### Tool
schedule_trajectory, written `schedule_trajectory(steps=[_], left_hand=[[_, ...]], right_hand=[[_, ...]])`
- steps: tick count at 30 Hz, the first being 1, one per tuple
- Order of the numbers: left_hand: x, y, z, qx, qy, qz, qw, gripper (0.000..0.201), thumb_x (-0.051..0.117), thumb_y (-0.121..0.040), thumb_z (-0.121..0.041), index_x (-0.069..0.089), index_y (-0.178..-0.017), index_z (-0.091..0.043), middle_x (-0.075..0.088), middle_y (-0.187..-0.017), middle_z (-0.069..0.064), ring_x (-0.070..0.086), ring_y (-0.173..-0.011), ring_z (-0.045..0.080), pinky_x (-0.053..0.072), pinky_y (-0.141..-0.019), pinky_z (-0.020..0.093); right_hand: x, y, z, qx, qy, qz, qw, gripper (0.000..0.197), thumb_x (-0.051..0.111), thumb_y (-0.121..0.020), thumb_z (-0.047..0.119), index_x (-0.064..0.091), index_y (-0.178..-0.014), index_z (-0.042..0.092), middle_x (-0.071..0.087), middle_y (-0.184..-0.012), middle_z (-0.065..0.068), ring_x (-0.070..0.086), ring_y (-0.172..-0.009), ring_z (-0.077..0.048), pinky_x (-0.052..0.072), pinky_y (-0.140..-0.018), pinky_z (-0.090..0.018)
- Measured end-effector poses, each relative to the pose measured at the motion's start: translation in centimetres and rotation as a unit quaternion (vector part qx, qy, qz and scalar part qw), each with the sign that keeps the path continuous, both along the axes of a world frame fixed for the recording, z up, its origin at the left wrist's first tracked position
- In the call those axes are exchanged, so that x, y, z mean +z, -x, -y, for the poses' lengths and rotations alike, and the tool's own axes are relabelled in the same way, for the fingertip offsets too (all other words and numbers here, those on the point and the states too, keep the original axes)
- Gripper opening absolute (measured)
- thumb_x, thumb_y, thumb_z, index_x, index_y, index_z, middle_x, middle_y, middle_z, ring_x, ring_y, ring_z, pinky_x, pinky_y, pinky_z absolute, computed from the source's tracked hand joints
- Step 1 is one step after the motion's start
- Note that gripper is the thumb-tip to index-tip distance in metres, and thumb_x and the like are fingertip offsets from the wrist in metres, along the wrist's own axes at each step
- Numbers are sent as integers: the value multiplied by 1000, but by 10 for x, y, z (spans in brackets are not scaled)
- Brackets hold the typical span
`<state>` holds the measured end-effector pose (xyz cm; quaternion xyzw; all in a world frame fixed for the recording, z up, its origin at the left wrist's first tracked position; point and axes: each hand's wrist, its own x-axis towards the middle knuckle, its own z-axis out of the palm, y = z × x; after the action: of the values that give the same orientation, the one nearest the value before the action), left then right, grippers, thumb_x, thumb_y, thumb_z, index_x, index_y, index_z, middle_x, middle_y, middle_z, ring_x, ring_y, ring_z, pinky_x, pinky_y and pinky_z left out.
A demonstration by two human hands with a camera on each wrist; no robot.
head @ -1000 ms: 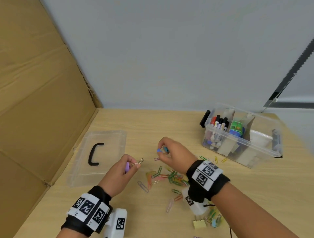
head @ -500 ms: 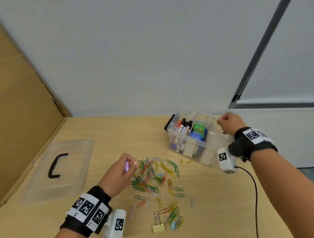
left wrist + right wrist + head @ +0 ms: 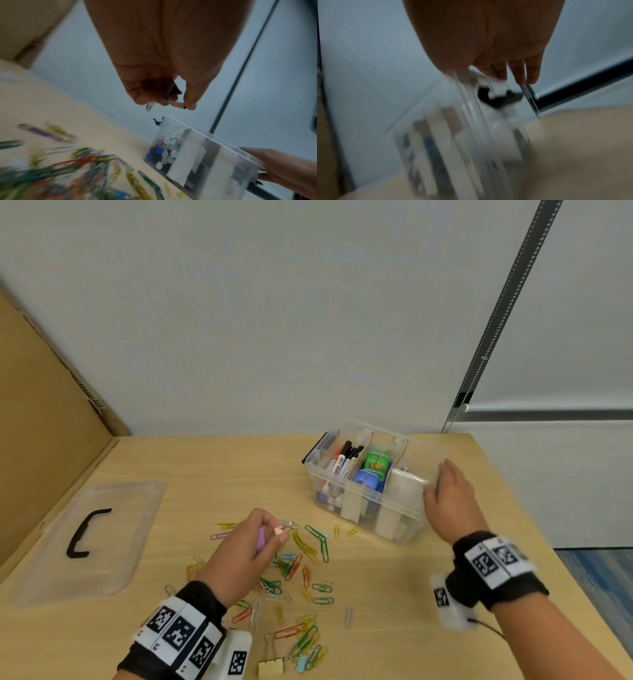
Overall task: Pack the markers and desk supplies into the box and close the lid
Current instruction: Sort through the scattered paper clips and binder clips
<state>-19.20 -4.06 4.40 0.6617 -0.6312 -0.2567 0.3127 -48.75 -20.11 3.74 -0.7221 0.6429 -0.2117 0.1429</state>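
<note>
Left hand (image 3: 248,546) pinches small binder clips (image 3: 279,530): light, stiff. Right hand (image 3: 447,499) grasps box (image 3: 363,501) end wall; rigid, slick plastic.

Even, diffuse overhead light fills the head view, casting only soft shadows on the table (image 3: 411,594); straight lines bow toward the edges. Both wrist views are dimmer and bluish, the paper clips (image 3: 51,173) and box (image 3: 462,142) smeared by motion blur.
</note>
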Motion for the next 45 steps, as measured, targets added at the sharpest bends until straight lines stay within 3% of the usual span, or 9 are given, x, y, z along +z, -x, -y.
schedule_trajectory(steps=[2,6,12,18,23,30,35,42,45], left_hand=[[11,22,17,-16,12,65,998,13,48,-93,-43,44,-97,-31,54,-79,-7,50,-68,5,39,-61,17],[43,82,73,-58,62,171,982,19,47,-95,-41,46,-106,-27,53,-102,-10,45,-92,3,40,-80,18],[64,163,174,-139,85,340,926,31,50,-94,-25,45,-119,-6,53,-121,12,45,-115,29,41,-91,39],[60,188,224,-188,-42,374,907,29,51,-94,-19,50,-119,-5,56,-120,15,55,-109,34,42,-78,37],[58,185,238,-232,-119,347,901,37,44,-95,-8,52,-130,-15,55,-133,7,53,-119,25,42,-93,31],[74,144,188,-215,-22,203,955,36,38,-95,-9,56,-124,-21,59,-130,-1,55,-117,17,43,-100,31],[77,84,114,-167,54,148,973,29,43,-95,-12,61,-117,-20,64,-119,-5,58,-107,10,43,-97,26],[35,1,21,-116,-39,157,980,18,48,-95,-26,62,-106,-31,64,-104,-16,59,-92,1,52,-84,29],[6,-16,-12,-156,-100,165,969,15,53,-92,-28,62,-104,-31,62,-103,-15,57,-93,0,51,-85,28]], right_hand=[[-15,3,-6,25,-6,34,999,57,29,-101,27,12,-151,5,3,-161,-5,10,-147,-18,8,-114,-24],[-24,0,-6,38,16,116,992,56,27,-102,24,7,-152,8,-5,-161,1,2,-146,-8,4,-111,-17],[-27,-4,-10,39,30,135,990,57,25,-102,26,3,-152,13,-10,-160,7,4,-142,-1,9,-108,-17],[-25,-3,-10,36,30,134,990,57,25,-102,27,2,-152,14,-11,-160,7,10,-145,-11,13,-103,-16],[-23,-3,-12,34,30,139,989,57,26,-101,26,3,-153,15,-11,-159,9,16,-144,-14,26,-106,-23],[-22,-3,-14,38,21,124,991,56,25,-102,24,4,-152,12,-9,-160,4,12,-146,-17,15,-106,-19],[-17,-4,-18,19,11,76,997,55,25,-101,25,9,-152,10,-2,-161,0,23,-142,-23,26,-110,-31],[-10,-10,-24,-17,77,-3,997,48,37,-97,23,32,-143,8,20,-156,-13,27,-136,-40,28,-112,-51],[0,-29,-54,48,183,-28,982,40,51,-92,22,46,-130,11,38,-143,-12,31,-132,-34,29,-110,-47]])
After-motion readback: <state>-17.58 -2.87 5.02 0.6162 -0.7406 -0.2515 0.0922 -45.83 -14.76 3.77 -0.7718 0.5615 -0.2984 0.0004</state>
